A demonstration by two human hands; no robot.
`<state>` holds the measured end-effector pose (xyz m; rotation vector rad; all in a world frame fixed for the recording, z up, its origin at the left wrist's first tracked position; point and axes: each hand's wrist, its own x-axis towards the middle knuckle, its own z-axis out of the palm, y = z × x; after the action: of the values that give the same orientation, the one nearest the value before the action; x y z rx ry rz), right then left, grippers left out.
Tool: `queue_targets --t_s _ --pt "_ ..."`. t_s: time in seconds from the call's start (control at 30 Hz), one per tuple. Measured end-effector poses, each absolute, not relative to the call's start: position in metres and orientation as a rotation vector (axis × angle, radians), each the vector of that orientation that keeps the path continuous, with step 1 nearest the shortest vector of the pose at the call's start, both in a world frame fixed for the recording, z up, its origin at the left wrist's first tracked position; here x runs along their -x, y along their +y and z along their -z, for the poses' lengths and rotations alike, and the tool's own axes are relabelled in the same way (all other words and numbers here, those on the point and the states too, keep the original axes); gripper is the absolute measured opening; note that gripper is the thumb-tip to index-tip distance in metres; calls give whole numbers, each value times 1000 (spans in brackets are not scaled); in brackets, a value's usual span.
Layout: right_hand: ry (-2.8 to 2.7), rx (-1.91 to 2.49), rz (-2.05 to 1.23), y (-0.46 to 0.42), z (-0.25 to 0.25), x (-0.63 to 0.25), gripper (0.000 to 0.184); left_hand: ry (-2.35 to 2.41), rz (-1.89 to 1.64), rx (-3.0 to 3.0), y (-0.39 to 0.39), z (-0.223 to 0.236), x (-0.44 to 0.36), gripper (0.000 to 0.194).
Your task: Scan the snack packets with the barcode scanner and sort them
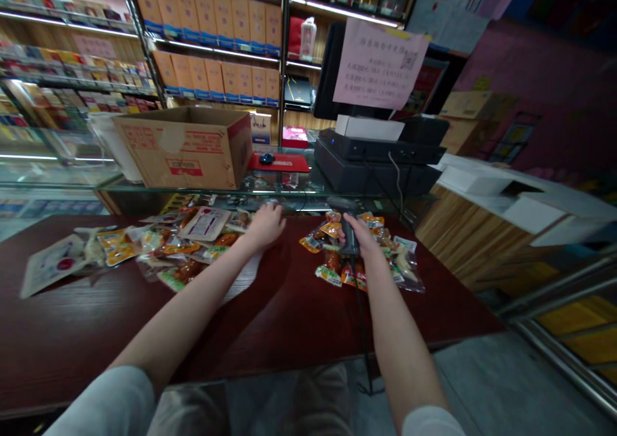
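My right hand is wrapped round the grip of a black barcode scanner, its cable hanging down past the table's front edge. Beneath and around the scanner lies a group of vacuum-packed snack packets. My left hand is over the table's back edge with its fingers curled down; what they hold, if anything, is hidden. To its left spreads a larger pile of food packets, with a flat white-and-red packet on top. A sheet of white paper lies partly under my left forearm.
The dark red table meets a glass counter. On the counter stand a cardboard box, a mouse on a red mat, and a black cash drawer below a monitor with a pink notice. Shelves of boxes rise behind.
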<state>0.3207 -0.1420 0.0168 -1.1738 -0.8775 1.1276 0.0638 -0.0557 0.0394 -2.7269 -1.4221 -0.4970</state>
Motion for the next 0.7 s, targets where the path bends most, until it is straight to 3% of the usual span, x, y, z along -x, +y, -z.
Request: queue_targets --t_s 0.23,0.37,0.5,0.7 --pt "-867 1259 -1039 -152 -10 -343 41 -1305 594 3223 -34 7 -176 45" --pt "-866 1274 -1046 -155 -13 -350 40 -1376 463 3189 -30 18 -203 59" --pt "-824 1279 -1026 -156 -13 -353 39 -1488 452 3199 -27 23 -209 58" --pt "-848 1285 -1037 -160 -20 -345 36 -1718 986 3334 -21 25 -183 49"
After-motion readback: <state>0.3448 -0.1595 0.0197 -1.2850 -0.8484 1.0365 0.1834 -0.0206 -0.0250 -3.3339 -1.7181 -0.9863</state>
